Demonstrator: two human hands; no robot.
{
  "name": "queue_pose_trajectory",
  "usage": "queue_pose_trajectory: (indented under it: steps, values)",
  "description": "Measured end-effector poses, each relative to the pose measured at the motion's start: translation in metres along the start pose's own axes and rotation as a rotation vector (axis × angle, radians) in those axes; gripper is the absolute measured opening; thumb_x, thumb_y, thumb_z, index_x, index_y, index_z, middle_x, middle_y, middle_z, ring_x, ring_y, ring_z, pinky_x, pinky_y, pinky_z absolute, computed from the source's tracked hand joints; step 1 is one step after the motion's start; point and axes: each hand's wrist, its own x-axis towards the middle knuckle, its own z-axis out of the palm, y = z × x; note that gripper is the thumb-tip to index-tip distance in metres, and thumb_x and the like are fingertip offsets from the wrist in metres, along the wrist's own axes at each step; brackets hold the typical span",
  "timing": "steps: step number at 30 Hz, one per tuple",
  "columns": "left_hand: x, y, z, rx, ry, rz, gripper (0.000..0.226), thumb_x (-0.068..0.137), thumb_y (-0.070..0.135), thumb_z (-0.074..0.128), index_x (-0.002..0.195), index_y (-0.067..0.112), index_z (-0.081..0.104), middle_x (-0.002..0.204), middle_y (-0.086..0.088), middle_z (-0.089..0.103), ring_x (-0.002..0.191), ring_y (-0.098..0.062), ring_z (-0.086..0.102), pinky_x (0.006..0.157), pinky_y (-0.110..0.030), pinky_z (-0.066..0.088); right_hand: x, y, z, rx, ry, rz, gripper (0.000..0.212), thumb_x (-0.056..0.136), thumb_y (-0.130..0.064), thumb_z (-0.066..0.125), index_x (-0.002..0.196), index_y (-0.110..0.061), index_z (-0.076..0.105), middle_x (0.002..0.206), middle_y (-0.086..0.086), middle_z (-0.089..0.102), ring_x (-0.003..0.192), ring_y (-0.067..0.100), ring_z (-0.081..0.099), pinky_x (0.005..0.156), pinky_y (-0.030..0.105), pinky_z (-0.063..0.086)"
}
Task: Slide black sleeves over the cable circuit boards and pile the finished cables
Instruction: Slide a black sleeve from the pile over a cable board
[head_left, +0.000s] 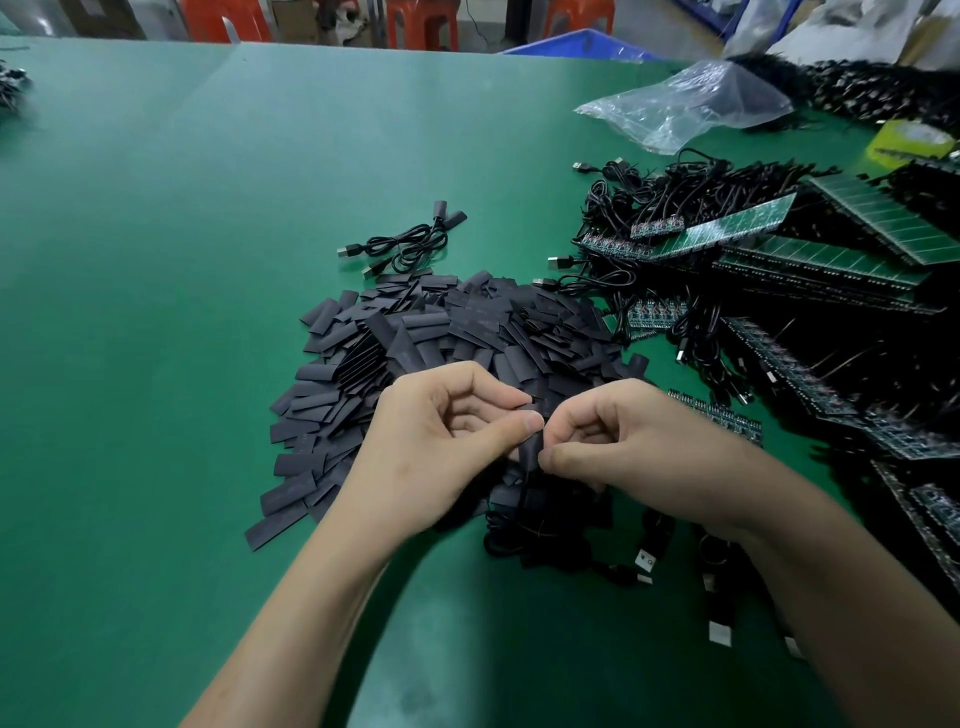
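while left hand (436, 441) and right hand (639, 441) pinch one black sleeve (532, 451), green table (156, 260) stretches left, cables (670, 202) crowd right

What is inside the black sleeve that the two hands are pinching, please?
A thin black cable leaves the lower end of the sleeve, pinched by the left hand and right hand. Whatever sits inside is covered and cannot be seen.

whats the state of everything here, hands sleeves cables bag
black sleeve, held upright between both hands
left hand, pinching its top
right hand, pinching it lower down
sleeve pile, loose flat pieces, heaped
finished cables, two, sleeved, lying beyond the pile
unsleeved cables, tangled heap on the right
plastic bag, crumpled
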Motion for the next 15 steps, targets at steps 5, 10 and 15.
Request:
queue_pose_trajectory:
  steps: [5, 10, 15]
  values:
    - [0.001, 0.002, 0.000, -0.140, 0.069, -0.099, 0.012, 0.077, 0.009, 0.083, 0.083, 0.009, 0.073, 0.064, -0.006, 0.073, 0.055, -0.012, 0.069, 0.059, -0.019, 0.056, -0.001, 0.008, 0.006, -0.030, 0.147, -0.121, 0.010, 0.089, -0.013, 0.072, 0.081, -0.017, 0.075, 0.066, -0.010, 0.059, 0.061, 0.005, 0.049, 0.060, 0.022, 0.044]
    - [0.002, -0.001, -0.001, -0.181, 0.124, -0.215, 0.011, 0.081, 0.005, 0.082, 0.085, 0.004, 0.072, 0.063, -0.012, 0.071, 0.053, -0.013, 0.068, 0.055, -0.020, 0.057, -0.009, 0.008, 0.011, -0.544, 0.416, -0.408, 0.006, 0.086, -0.037, 0.074, 0.089, -0.032, 0.072, 0.075, -0.014, 0.061, 0.068, 0.008, 0.058, 0.064, 0.027, 0.050]
    - [0.002, -0.002, -0.001, -0.225, 0.113, -0.277, 0.017, 0.073, 0.015, 0.085, 0.082, 0.006, 0.074, 0.065, -0.014, 0.072, 0.055, -0.015, 0.069, 0.057, -0.022, 0.058, -0.008, 0.005, 0.008, -0.883, 0.422, -0.682, 0.011, 0.096, -0.030, 0.069, 0.091, -0.022, 0.075, 0.084, -0.007, 0.068, 0.076, 0.018, 0.066, 0.062, 0.036, 0.054]
